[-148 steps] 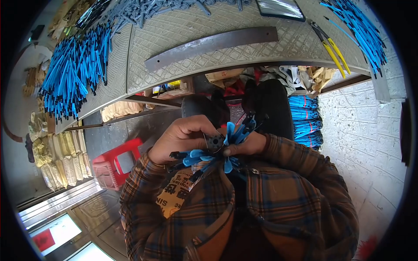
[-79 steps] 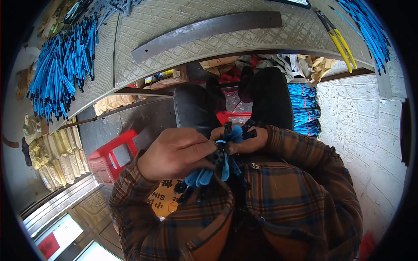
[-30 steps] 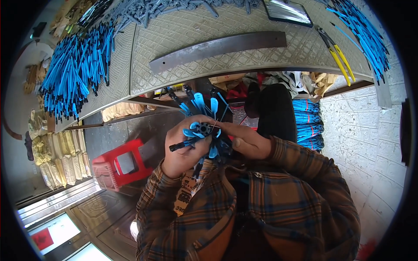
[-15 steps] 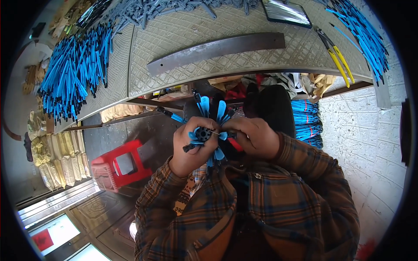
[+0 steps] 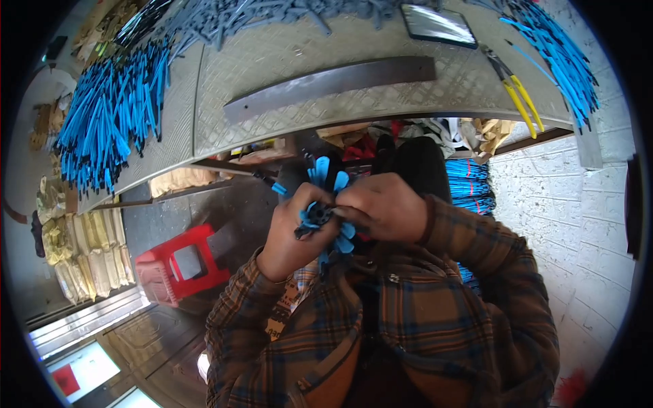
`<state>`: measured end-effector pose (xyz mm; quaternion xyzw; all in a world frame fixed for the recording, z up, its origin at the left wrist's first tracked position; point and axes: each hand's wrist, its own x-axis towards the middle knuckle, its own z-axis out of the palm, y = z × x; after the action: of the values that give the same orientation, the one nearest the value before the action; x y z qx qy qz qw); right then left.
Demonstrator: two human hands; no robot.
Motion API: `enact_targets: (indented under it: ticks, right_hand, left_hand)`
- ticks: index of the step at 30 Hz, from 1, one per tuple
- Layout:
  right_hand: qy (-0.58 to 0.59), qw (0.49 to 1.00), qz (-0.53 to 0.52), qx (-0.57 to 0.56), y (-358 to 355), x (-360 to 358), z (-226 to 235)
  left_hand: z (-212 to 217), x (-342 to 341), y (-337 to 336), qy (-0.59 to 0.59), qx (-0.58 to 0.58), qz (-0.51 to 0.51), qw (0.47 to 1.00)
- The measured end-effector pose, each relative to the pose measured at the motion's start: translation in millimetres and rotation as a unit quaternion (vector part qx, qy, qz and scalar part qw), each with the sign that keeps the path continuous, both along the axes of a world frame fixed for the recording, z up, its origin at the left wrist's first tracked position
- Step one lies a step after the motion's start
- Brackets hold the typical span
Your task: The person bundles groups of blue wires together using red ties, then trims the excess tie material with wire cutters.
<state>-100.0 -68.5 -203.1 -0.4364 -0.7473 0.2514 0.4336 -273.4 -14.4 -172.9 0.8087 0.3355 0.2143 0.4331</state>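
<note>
My left hand (image 5: 289, 234) is closed round a black round hub (image 5: 317, 214) with slots in its face, from which blue strips (image 5: 342, 181) with black parts fan out between and beyond the fingers. Against the hub's right side, the fingers of my right hand (image 5: 384, 207) are pinched together. Whatever sits in that pinch is hidden and slightly blurred. Both hands meet in front of my chest, over my lap, below the table's near edge.
On the patterned table (image 5: 272, 126) lie a curved dark metal bar (image 5: 333, 85), yellow-handled pliers (image 5: 520, 102), a shiny dark-edged tray (image 5: 439, 26) and grey parts (image 5: 272, 17). Blue rods (image 5: 112, 115) are heaped at left, more rods (image 5: 558, 61) at right. A red stool (image 5: 183, 265) stands left.
My right hand has shifted left and closed in over the hub's edge. A thin light-coloured wire seen between the hands earlier is now mostly covered. The whole view has tilted slightly.
</note>
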Motion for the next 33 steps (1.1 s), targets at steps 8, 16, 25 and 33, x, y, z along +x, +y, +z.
enact_targets:
  ticks: [8,16,25,33]
  right_hand:
    - [0.034,0.989,-0.099,-0.108,-13,34,16]
    - [-0.435,0.756,-0.489,0.007,-29,234,29]
    - [-0.073,0.974,-0.122,-0.175,-50,152,61]
    - [-0.344,0.936,-0.066,0.031,-25,56,30]
  left_hand:
    - [-9,0,5,-0.047,-0.043,-0.036,0.997]
    - [-24,-15,18,-0.162,-0.109,-0.02,0.981]
    - [8,-4,20,-0.061,-0.195,-0.033,0.978]
    - [3,-16,23,-0.046,-0.193,-0.092,0.976]
